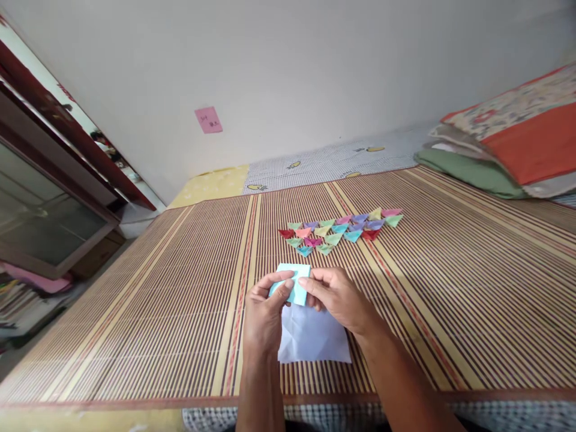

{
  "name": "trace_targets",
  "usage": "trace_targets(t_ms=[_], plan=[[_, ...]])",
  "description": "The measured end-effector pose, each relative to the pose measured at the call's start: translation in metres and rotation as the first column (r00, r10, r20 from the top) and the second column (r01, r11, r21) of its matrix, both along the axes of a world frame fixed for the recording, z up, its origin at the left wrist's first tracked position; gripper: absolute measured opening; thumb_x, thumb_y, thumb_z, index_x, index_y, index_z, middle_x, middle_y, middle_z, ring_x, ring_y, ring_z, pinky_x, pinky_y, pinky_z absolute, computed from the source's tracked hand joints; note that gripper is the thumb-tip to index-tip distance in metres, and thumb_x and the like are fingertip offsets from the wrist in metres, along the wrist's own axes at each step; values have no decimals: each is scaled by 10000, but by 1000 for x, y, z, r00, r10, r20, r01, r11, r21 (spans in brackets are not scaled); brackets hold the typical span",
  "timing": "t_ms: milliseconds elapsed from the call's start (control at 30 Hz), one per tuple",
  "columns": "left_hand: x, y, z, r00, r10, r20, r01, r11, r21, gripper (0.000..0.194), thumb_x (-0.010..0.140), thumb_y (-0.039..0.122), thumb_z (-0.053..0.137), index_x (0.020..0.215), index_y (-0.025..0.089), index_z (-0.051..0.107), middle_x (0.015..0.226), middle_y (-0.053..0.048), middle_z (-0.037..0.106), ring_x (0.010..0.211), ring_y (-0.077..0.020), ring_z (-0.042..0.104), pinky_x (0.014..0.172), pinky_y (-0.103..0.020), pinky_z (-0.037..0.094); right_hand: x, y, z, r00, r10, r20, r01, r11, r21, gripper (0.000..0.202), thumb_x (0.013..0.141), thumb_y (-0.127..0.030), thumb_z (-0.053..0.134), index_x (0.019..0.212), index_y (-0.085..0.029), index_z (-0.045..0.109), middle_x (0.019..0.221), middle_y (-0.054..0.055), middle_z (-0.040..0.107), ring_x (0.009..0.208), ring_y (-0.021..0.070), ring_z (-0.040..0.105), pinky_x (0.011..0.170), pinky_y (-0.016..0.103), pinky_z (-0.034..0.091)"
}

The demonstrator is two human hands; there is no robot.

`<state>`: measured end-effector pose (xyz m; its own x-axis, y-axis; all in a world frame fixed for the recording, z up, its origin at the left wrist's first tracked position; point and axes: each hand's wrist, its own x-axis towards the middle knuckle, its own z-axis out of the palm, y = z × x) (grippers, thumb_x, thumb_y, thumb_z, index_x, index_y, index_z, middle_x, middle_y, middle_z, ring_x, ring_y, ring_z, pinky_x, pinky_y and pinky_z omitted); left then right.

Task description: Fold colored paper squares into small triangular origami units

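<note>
Between my two hands is a small light-blue sheet of paper [299, 294], raised in front of me. My left hand [265, 306] pinches its left side, thumb and forefinger on the near face. At its right edge my right hand [337, 295] grips it with the thumb in front and the other fingers behind. Under the hands a creased white sheet of paper [315, 339] lies on the striped mat [171, 312]. Beyond them, folded paper pieces [333, 239] in red, yellow, green, blue, purple and pink lie in several rows.
Folded bedding [508, 162] is stacked at the back right. A pink note [209, 120] is stuck on the pale wall [315, 72]. To the left stand a glass-fronted cabinet [45, 210] and a doorway. Checked cloth [324, 162] shows along the mat's far edge.
</note>
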<state>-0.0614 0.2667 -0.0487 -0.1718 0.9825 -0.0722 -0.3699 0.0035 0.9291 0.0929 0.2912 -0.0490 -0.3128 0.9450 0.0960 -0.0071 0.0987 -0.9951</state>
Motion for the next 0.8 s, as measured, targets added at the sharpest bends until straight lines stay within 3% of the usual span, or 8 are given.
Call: trace_targets(t_ms=[133,267,367,500,667,733,800], plan=[[1,0,-1,999,22,40,-22,1000,-20,311,597,338,960,803,154,817,660,-14,699,570,-112,572,575,-237,460,-2,-1,-1,999,-26,20,26,1000,18,337,888,-408,661,642,-192,577,566,-23,559,522,121,501,505,236,388],[3,-2,-3,995,66,-74,-62,997,55,285,663,312,938,883,179,816,732,-13,726,651,-135,629,642,-252,505,-4,-3,2,996,-72,53,69,996,59,299,871,-334,635,620,-195,549,576,-30,517,546,119,461,516,240,360],[3,-3,-4,979,131,-158,-110,985,134,235,692,311,920,865,191,816,738,2,709,629,-118,600,595,-224,489,-5,-4,4,995,-75,63,70,994,78,273,854,-323,627,627,-196,546,591,-36,480,555,116,422,498,236,326],[1,-4,-2,942,170,-289,-132,980,147,210,722,322,900,882,210,822,703,14,683,579,-105,558,523,-202,451,-3,-4,6,997,-61,49,57,996,73,228,848,-325,632,676,-193,562,629,-39,466,584,120,420,508,236,325],[3,-6,4,899,194,-392,-135,976,174,203,726,308,893,896,221,828,805,-26,750,621,-140,620,548,-231,495,-3,-5,12,993,-118,17,116,987,109,271,868,-379,673,700,-203,555,631,-47,458,593,126,434,530,237,350],[5,-7,7,905,211,-369,-147,970,195,264,726,289,891,974,230,825,919,-47,777,711,-156,670,610,-235,537,-2,-6,16,990,-138,24,133,981,141,310,878,-398,681,678,-210,536,614,-49,452,577,125,426,521,238,342],[7,-7,8,932,193,-307,-139,972,191,458,732,284,887,1174,245,774,969,-57,786,753,-165,697,643,-242,565,0,-8,18,988,-143,52,132,976,172,324,895,-392,672,666,-213,528,598,-48,450,564,126,421,519,241,338]])
